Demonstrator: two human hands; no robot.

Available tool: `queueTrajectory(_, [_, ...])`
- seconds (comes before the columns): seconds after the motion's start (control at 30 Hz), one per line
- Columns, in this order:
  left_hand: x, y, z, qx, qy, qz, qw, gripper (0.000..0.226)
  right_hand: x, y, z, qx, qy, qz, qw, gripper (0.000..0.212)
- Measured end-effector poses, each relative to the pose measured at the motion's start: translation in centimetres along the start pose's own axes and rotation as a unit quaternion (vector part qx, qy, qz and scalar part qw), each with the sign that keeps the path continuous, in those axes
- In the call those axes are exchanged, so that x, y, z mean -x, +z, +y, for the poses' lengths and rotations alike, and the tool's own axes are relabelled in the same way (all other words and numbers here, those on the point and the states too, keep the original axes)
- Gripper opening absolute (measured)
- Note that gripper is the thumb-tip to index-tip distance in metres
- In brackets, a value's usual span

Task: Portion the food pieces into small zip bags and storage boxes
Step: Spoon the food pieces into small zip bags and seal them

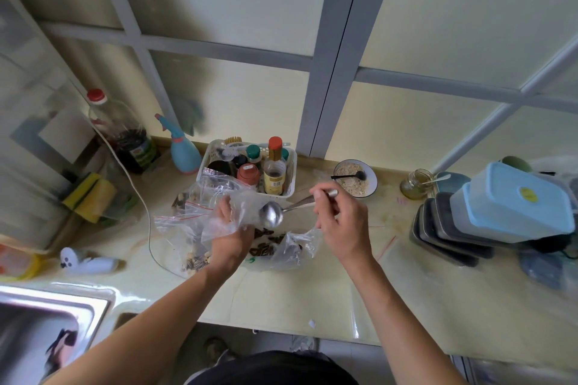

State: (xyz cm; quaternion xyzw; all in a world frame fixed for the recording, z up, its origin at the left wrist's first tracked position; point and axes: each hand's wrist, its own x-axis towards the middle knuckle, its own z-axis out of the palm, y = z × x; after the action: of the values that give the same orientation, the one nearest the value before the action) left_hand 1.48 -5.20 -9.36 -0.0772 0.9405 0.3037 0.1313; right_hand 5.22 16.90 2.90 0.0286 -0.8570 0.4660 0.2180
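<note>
My left hand (230,236) grips a small clear zip bag (219,216) and holds it up over the counter. My right hand (339,222) holds the handle of a metal spoon (272,213), whose bowl hangs at the bag's mouth. Below them lies an open clear plastic bag (291,248) with dark brown food pieces (266,242) in it. More zip bags with red seal lines (184,219) lie to the left, one holding striped seeds (197,259). Stacked storage boxes (513,206) with blue lids stand at the right.
A white basket of sauce bottles (291,166) stands behind the bags. A bowl of oats (355,178) with a black spoon and a glass jar (417,184) sit further right. A spray bottle (183,150), sponges (90,194) and a steel sink (47,322) are at the left.
</note>
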Motion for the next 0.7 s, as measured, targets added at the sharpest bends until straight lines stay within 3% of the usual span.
queueTrajectory(0.13, [0.2,-1.9,2.8,0.024,0.016,0.003,1.0,0.017,0.6,1.7,1.4,0.092,-0.01,-0.009,0.996,0.015])
queueTrajectory(0.23, [-0.3,-2.4,3.5,0.034,0.018,0.014,0.999,0.017,1.5,3.5,2.9,0.138,0.002,-0.062,0.989,0.012])
queueTrajectory(0.4, [-0.2,-3.0,4.7,0.008,0.045,0.033,0.998,0.018,3.1,5.6,4.6,0.092,0.007,-0.139,0.986,0.031])
queueTrajectory(0.53, [0.8,-4.3,6.5,-0.032,0.122,0.039,0.991,0.02,3.9,6.2,5.1,0.077,0.025,-0.144,0.986,0.039])
queueTrajectory(0.6, [1.3,-5.1,7.4,-0.022,0.126,-0.023,0.991,0.021,4.2,6.6,5.6,0.094,0.028,-0.137,0.986,0.04])
queueTrajectory(0.63, [1.2,-5.1,7.4,-0.07,0.133,0.012,0.989,0.022,4.3,6.8,5.8,0.101,0.035,-0.137,0.985,0.04])
queueTrajectory(0.7, [1.6,-4.9,8.3,-0.111,0.172,0.011,0.979,0.033,4.5,7.2,6.0,0.112,0.049,-0.142,0.982,0.039])
